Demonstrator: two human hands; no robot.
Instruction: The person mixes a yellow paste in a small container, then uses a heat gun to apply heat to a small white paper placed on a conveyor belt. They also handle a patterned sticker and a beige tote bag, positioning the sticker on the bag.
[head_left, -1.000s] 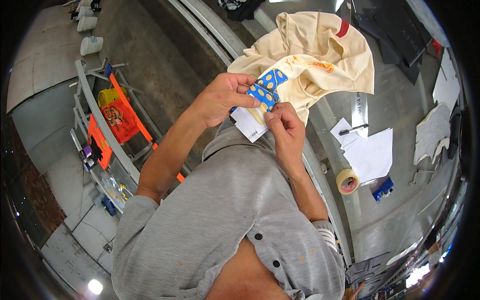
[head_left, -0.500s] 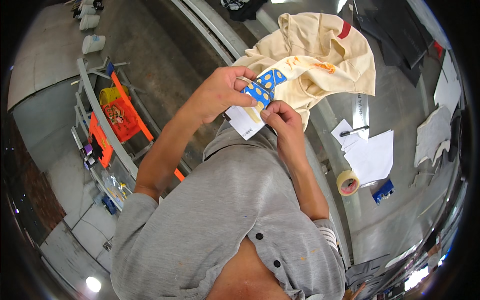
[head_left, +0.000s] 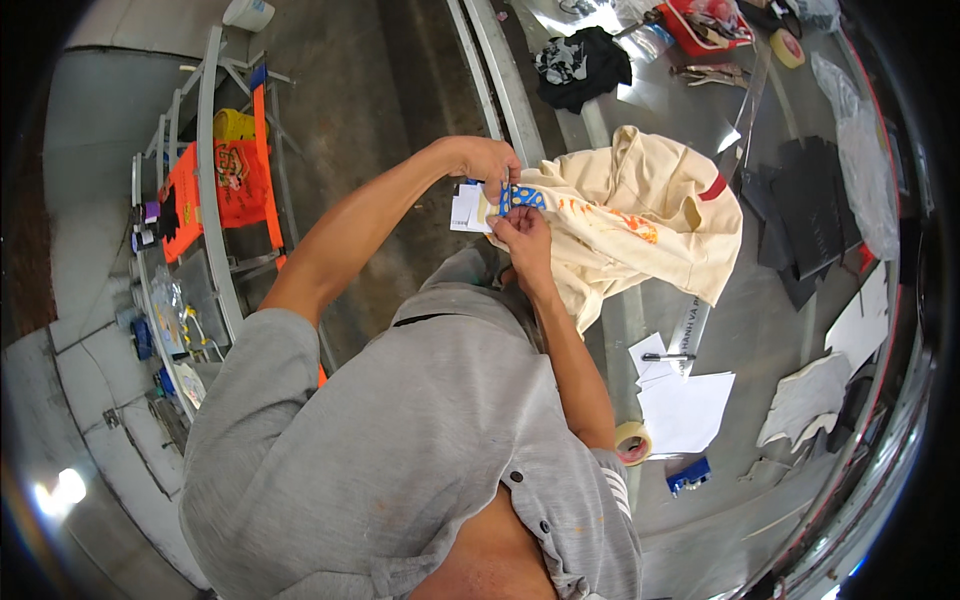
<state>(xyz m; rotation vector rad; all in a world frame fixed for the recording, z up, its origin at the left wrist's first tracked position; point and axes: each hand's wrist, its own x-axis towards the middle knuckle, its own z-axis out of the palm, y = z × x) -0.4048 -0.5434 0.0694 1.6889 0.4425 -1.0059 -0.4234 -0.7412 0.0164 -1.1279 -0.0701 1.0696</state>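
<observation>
My left hand (head_left: 486, 160) is closed on the upper side of a blue piece with yellow spots (head_left: 523, 199), at the left end of a pale fabric strip. My right hand (head_left: 522, 235) grips its lower side with thumb and fingers. A white card (head_left: 464, 207) with a yellowish strip of tape sticks out to the left, between and beside my fingers. The cream garment (head_left: 660, 190), marked with orange and a red band, lies on the metal table (head_left: 710, 500) to the right of both hands; the strip reaches across it.
On the table are black fabric (head_left: 582, 70), a red basket (head_left: 700, 25), pliers (head_left: 715, 76), dark sheets (head_left: 805, 210), white papers (head_left: 690, 410) with a pen (head_left: 668, 356), and a tape roll (head_left: 632, 442). At left, a metal rack (head_left: 208, 150) holds orange cloth (head_left: 235, 185).
The view has shifted, showing more of the table's far end. My left forearm reaches farther forward, and both hands, still gripping the blue piece, sit farther along the table.
</observation>
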